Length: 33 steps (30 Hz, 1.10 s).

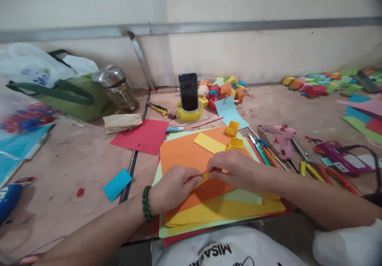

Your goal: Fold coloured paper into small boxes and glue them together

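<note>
a small yellow paper piece [205, 176] is gripped between the closed fingertips of the left hand [176, 186] and the right hand [235, 170], low over an orange sheet [182, 154] at the top of a stack of coloured paper. a green bead bracelet [147, 204] is worn on the left wrist. just beyond the right hand, two folded yellow paper boxes [232, 128] and a flat yellow strip [209, 143] are seen on the stack. a red sheet [141, 136] is laid to the left, with a blue paper rectangle [117, 184] nearer the left forearm. behind the stack, a phone [188, 92] is propped upright in a roll of yellow tape [190, 112], beside a pile of coloured paper pieces [223, 91]. to the right, a pink glue gun [283, 138] is placed near pens and pliers. at the far left, a glass jar [122, 90] is stood against a green bag [80, 102].
</note>
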{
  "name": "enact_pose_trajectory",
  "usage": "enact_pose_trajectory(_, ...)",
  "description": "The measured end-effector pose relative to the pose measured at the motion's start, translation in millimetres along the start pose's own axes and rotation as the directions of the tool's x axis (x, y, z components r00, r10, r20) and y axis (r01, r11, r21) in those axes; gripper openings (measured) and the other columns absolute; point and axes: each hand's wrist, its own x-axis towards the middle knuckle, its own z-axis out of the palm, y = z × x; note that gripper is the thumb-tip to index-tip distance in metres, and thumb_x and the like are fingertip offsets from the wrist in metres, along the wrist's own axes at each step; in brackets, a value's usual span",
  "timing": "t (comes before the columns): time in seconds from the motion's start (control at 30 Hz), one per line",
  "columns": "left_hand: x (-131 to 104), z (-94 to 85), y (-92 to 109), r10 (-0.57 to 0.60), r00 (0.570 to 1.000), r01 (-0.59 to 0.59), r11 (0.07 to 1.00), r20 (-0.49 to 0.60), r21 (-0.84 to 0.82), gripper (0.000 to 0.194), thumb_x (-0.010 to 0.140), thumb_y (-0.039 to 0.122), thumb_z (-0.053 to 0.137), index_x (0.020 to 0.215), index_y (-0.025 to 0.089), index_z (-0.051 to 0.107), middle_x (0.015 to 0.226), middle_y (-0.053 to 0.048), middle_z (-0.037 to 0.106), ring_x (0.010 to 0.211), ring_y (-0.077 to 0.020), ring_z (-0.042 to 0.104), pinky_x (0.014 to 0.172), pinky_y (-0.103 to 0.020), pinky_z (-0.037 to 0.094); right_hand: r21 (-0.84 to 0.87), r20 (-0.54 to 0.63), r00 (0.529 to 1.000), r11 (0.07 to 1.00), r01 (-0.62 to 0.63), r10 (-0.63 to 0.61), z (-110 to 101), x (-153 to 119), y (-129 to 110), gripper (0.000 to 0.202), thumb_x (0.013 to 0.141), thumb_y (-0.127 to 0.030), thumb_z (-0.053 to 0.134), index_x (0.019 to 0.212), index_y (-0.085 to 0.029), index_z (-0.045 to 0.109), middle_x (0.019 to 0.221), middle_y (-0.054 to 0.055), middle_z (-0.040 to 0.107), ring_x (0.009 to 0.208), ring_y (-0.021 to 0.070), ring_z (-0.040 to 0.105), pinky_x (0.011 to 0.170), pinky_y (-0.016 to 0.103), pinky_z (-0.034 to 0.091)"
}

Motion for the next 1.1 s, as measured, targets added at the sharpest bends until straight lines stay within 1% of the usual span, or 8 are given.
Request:
enact_pose_trajectory(0.1, 4, 1.4, 3, -0.001, 0.994, -0.021, 0.98, -0.112, -0.199, 0.033, 0.087, 0.03, 0.042, 0.059, 0.017, 0.055, 0.05, 0.003, 0.048, 0.049, -0.0106, 0.043, 0.049, -0.021, 0.032, 0.311, -0.188, 0.979, 0.95, -0.019, 0.081, 0, 7, 1, 0.011, 0.077, -0.026, 0.064, 0.085, -0.019, 0.059, 0.066, -0.001, 0.061, 0.06, 0.0108, 0.053, 0.058, 0.024, 0.042)
enact_pose_trajectory(0.2, 10, 4.2, 3, 0.005, 0.97, -0.077, 0.955, -0.245, -0.286, 0.031, 0.087, 0.033, 0.044, 0.068, 0.016, 0.061, 0.059, 0.0, 0.059, 0.056, -0.0118, 0.052, 0.054, -0.021, 0.038, 0.588, -0.176, 0.968, 0.808, -0.043, 0.18, 6, 15, 9, 0.037, 0.069, -0.031, 0.072, 0.099, -0.018, 0.055, 0.06, -0.006, 0.054, 0.056, 0.0103, 0.051, 0.055, 0.024, 0.042)
enact_pose_trajectory(0.27, 16, 7.3, 1, 0.009, 0.952, -0.113, 0.94, -0.306, -0.323, 0.031, 0.088, 0.035, 0.044, 0.072, 0.016, 0.063, 0.067, -0.003, 0.065, 0.062, -0.0136, 0.058, 0.059, -0.022, 0.043, 0.675, -0.193, 0.951, 0.736, -0.051, 0.243, 13, 21, 16, 0.041, 0.067, -0.033, 0.073, 0.1, -0.017, 0.055, 0.058, -0.007, 0.05, 0.054, 0.0096, 0.049, 0.054, 0.024, 0.041)
enact_pose_trajectory(0.47, 33, 18.5, -2, -0.112, 0.96, -0.066, 0.801, -0.258, -0.594, 0.039, 0.078, 0.053, 0.057, 0.067, 0.015, 0.058, 0.059, -0.005, 0.064, 0.051, -0.0155, 0.062, 0.05, -0.024, 0.047, 0.766, -0.363, 0.871, 0.639, 0.077, 0.33, 36, 31, 29, 0.044, 0.059, -0.037, 0.078, 0.093, -0.018, 0.057, 0.058, -0.007, 0.05, 0.053, 0.0084, 0.047, 0.052, 0.023, 0.038)
enact_pose_trajectory(0.63, 33, 24.5, -7, -0.045, 0.94, -0.155, 0.827, -0.338, -0.541, 0.039, 0.075, 0.053, 0.06, 0.066, 0.015, 0.06, 0.06, -0.005, 0.067, 0.054, -0.0156, 0.063, 0.051, -0.024, 0.048, 0.767, -0.356, 0.895, 0.631, 0.116, 0.269, 37, 30, 29, 0.038, 0.062, -0.05, 0.075, 0.074, -0.016, 0.062, 0.065, -0.003, 0.057, 0.056, 0.0084, 0.05, 0.057, 0.025, 0.043)
enact_pose_trajectory(0.77, 35, 27.2, -11, -0.035, 0.916, -0.19, 0.84, -0.399, -0.508, 0.039, 0.072, 0.053, 0.064, 0.065, 0.015, 0.061, 0.058, -0.004, 0.066, 0.053, -0.0144, 0.06, 0.052, -0.024, 0.046, 0.715, -0.438, 0.875, 0.671, 0.198, 0.208, 38, 31, 30, 0.039, 0.062, -0.052, 0.075, 0.06, -0.017, 0.06, 0.056, -0.003, 0.055, 0.054, 0.0087, 0.047, 0.056, 0.025, 0.043)
enact_pose_trajectory(0.93, 35, 28.3, -9, -0.086, 0.933, -0.154, 0.78, -0.349, -0.606, 0.045, 0.068, 0.059, 0.066, 0.067, 0.014, 0.061, 0.059, -0.004, 0.066, 0.054, -0.0143, 0.06, 0.053, -0.025, 0.048, 0.709, -0.454, 0.879, 0.657, 0.256, 0.147, 44, 34, 33, 0.038, 0.063, -0.051, 0.075, 0.061, -0.016, 0.06, 0.057, -0.002, 0.057, 0.054, 0.0097, 0.05, 0.053, 0.025, 0.042)
enact_pose_trajectory(1.1, 33, 27.7, -8, -0.072, 0.926, -0.162, 0.811, -0.371, -0.562, 0.047, 0.068, 0.062, 0.064, 0.067, 0.016, 0.058, 0.058, -0.003, 0.065, 0.051, -0.0148, 0.06, 0.051, -0.026, 0.049, 0.754, -0.415, 0.895, 0.612, 0.238, 0.164, 45, 36, 37, 0.039, 0.059, -0.046, 0.078, 0.079, -0.016, 0.064, 0.061, -0.004, 0.058, 0.054, 0.0084, 0.05, 0.054, 0.024, 0.041)
